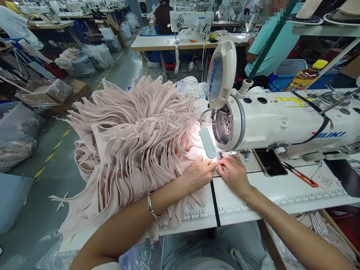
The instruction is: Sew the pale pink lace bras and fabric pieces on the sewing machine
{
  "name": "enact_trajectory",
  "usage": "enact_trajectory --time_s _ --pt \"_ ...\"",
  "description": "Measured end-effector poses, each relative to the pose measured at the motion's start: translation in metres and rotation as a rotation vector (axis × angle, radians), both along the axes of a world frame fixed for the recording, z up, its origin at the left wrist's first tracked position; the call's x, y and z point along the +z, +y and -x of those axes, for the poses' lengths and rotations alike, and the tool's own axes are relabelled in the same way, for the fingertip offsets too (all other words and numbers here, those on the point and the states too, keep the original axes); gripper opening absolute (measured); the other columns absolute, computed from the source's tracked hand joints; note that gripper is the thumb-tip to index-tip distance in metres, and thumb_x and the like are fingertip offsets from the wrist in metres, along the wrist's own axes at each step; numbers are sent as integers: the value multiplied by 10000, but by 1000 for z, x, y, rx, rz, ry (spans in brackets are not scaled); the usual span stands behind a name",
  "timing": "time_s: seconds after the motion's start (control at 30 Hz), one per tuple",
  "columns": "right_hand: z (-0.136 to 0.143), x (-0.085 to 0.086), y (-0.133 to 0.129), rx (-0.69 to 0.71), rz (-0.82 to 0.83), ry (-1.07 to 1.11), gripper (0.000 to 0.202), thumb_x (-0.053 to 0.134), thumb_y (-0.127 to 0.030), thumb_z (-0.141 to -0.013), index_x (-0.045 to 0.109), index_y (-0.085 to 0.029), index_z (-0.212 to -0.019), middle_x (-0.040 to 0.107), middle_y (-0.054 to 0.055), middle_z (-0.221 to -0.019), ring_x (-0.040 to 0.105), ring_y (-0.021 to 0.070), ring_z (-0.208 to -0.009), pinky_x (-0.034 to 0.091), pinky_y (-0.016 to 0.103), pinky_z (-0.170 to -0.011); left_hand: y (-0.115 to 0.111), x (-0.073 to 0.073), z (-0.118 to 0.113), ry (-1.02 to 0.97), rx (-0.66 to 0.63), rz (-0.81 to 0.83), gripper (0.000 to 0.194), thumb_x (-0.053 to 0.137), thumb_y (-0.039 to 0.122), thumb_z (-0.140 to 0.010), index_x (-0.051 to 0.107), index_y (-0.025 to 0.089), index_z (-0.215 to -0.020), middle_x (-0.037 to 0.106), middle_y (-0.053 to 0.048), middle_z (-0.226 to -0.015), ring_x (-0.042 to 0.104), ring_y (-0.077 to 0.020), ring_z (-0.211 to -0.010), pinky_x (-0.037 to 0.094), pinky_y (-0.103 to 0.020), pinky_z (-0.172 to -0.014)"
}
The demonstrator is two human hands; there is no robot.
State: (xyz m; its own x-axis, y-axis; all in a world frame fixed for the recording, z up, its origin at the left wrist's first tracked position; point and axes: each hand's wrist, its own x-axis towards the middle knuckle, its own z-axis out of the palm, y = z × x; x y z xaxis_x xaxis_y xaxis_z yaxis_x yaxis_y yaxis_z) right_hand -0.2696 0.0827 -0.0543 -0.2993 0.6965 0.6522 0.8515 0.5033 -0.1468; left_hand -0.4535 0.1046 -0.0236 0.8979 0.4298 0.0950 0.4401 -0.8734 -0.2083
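Observation:
My left hand (pixel 198 174) is closed at the needle area of a white sewing machine (pixel 270 123), its fingertips pinching the edge of pale pink fabric (pixel 194 153). Close beside it, my right hand (pixel 234 174) is closed too, thumb and finger pinched at the same brightly lit spot. The small bit of fabric between the fingertips is mostly hidden. A large heap of layered pale pink fabric pieces (pixel 135 142) spreads over the table to the left, partly under my left forearm. A grey-green lamp or guard (pixel 208 143) hangs just above my fingers.
Right of my hands lie a phone (pixel 271 163), orange-handled snips (pixel 305 176) and a paper label (pixel 326 178). A printed ruler (pixel 242 210) runs along the table's front edge. A bottle (pixel 305 77) stands behind the machine. Other people, sewing tables and plastic bins (pixel 81 66) are farther off.

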Motion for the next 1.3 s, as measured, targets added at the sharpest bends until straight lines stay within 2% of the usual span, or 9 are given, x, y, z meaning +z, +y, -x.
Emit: enact_trajectory --time_s 0.07,0.2,0.43,0.67,0.8,0.9,1.07,1.3 --pt "-3 0 0 30 40 96 250 506 -150 -977 655 -230 -792 667 3 -699 619 172 -712 497 319 -771 0 -2 0 -26 28 -12 232 447 45 -991 653 127 -921 610 -77 -939 567 -202 -867 388 -341 -679" --pt "-12 -1 -1 149 -10 86 176 561 -130 -955 714 -218 -955 769 11 -848 673 169 -764 498 342 -833 3 -7 4 -164 89 -1 193 437 86 -1021 626 116 -1038 626 -67 -957 562 -188 -828 419 -324 -709" --pt "-20 -1 -6 201 -26 57 387 516 -29 -843 750 -238 -1069 791 5 -960 703 186 -872 471 379 -930 5 -13 4 -181 69 23 219 429 56 -1005 604 134 -899 615 -65 -862 554 -196 -793 443 -309 -697" --pt "-20 -1 -5 209 79 8 345 492 -49 -877 752 -226 -1019 754 35 -980 655 203 -956 459 397 -939 9 -19 6 -262 94 94 204 447 73 -991 588 148 -865 608 -66 -889 560 -204 -859 471 -311 -756" --pt "-19 -3 -3 120 147 68 352 454 -67 -919 758 -242 -906 731 48 -1082 651 207 -995 469 431 -982 13 -18 12 -366 134 126 108 492 96 -961 589 133 -990 618 -104 -1012 574 -245 -995 498 -345 -824" --pt "-19 -6 -2 138 109 82 349 456 -68 -939 758 -241 -918 745 51 -1114 651 211 -1031 486 428 -971 13 -15 16 -356 84 137 146 477 97 -977 573 132 -1082 621 -115 -1097 569 -252 -1098 507 -345 -878" --pt "-18 -7 -3 177 68 23 326 464 -60 -952 745 -225 -954 757 59 -1117 648 213 -1068 489 405 -934 11 -12 16 -287 88 115 166 452 92 -988 577 132 -1089 632 -123 -1157 569 -265 -1174 507 -371 -956" --pt "-17 -7 -3 149 25 -50 316 448 -28 -935 715 -197 -937 752 65 -1125 636 208 -1059 459 373 -915 12 -18 14 -329 109 94 174 451 114 -997 575 140 -1116 635 -129 -1196 557 -264 -1221 486 -412 -1033"
